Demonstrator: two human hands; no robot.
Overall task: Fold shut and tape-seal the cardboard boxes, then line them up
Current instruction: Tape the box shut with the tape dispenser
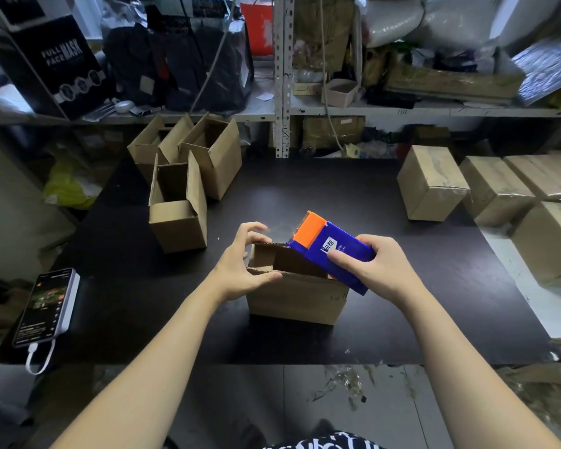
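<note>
A small open cardboard box [295, 299] stands on the black table [337, 196] right in front of me. My left hand [245, 260] holds its left end, thumb on the near flap and fingers curled over the far flap. My right hand [374, 265] grips a blue and orange tape dispenser [332, 246], tilted over the box's right side, its orange head pointing away from me. Several open empty boxes [188, 176] stand at the back left. Sealed boxes [434, 186] lie in a row at the right.
A phone on a white power bank [47, 311] with a cable lies at the table's front left edge. Metal shelves [282, 76] packed with bags and cartons rise behind the table. Tape scraps litter the floor at the lower right.
</note>
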